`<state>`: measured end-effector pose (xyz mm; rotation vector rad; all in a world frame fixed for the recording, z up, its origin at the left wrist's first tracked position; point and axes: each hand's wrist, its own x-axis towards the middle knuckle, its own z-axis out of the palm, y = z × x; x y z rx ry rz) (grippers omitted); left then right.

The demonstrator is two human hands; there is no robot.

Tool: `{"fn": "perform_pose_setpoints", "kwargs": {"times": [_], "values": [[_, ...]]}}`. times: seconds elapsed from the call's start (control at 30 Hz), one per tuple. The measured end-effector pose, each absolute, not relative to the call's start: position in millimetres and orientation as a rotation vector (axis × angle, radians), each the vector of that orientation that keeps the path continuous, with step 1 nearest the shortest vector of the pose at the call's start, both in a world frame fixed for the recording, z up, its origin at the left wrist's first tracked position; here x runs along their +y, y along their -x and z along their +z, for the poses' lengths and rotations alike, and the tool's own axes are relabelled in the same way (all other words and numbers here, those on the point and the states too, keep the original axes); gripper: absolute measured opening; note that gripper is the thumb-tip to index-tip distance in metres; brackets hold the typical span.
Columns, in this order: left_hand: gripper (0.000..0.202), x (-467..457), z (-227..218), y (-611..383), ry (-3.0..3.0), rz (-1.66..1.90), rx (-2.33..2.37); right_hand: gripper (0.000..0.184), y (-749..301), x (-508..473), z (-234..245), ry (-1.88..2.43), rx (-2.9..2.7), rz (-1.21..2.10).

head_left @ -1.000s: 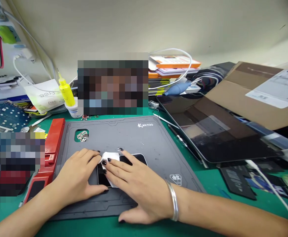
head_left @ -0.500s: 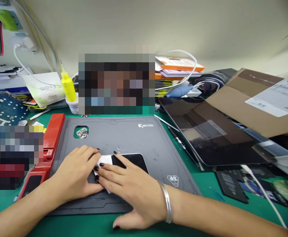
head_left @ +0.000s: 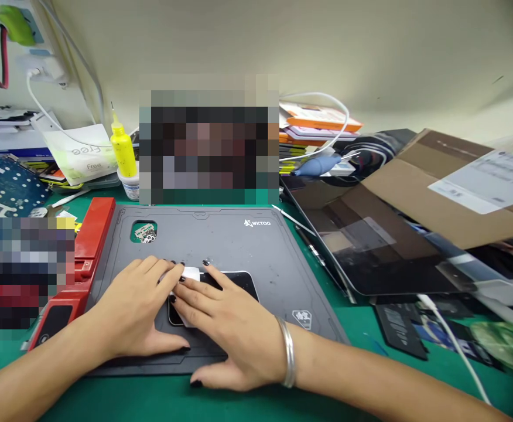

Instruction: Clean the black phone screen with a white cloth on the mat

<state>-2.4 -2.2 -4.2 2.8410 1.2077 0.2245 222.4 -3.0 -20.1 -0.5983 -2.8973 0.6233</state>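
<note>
A black smartphone point(head_left: 232, 284) with a glossy surface and rounded corners lies flat on a grey work mat point(head_left: 256, 249), under both hands. A crumpled white wipe point(head_left: 189, 275), cloth or paper, sits on the phone's left part, mostly beneath the fingers.

The left hand point(head_left: 133, 310) comes in from the lower left, palm down, its fingers reaching over the phone's left end and its thumb lying on the mat. The right hand point(head_left: 234, 328) comes in from the lower right, palm down, its fingers spread over the wipe and the phone. Both hands are open and press flat, with neither closed around the phone. A plain silver bangle point(head_left: 288, 360) circles the right wrist.

The mat is matte with moulded lines, with "WKTOO" printed in white above the right hand. A red plastic holder point(head_left: 92, 252) runs along the mat's left edge, beside the left hand. Beyond the fingertips stand a yellow squeeze bottle point(head_left: 122, 149) and a blue circuit board point(head_left: 8, 187). To the right of the right hand lie a dark tablet point(head_left: 370, 246) and a brown cardboard flap point(head_left: 436, 199).
</note>
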Motion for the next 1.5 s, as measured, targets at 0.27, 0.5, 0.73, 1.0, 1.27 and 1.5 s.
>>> {"fn": "perform_pose_setpoints", "kwargs": {"times": [0.27, 0.5, 0.73, 1.0, 1.27, 1.5], "values": [[0.079, -3, -4, 2, -2.838, 0.219, 1.212, 0.078, -222, -7, -22, 0.635, -2.879, 0.625], [0.074, -3, -7, 4, -2.849, 0.229, 1.215, 0.075, -222, -11, -21, 0.582, -2.858, 0.637], [0.072, -4, -8, 5, -2.848, 0.203, 1.233, 0.076, -223, -9, -23, 0.624, -2.854, 0.578], [0.072, -3, -10, 3, -2.874, 0.245, 1.222, 0.078, -223, -11, -22, 0.674, -2.834, 0.543], [0.066, -4, -9, 2, -2.868, 0.208, 1.229, 0.074, -225, -10, -16, 0.620, -2.913, 0.570], [0.064, -5, -6, -2, -2.861, 0.190, 1.249, 0.081, -216, -6, -20, 0.634, -2.881, 0.521]]}}
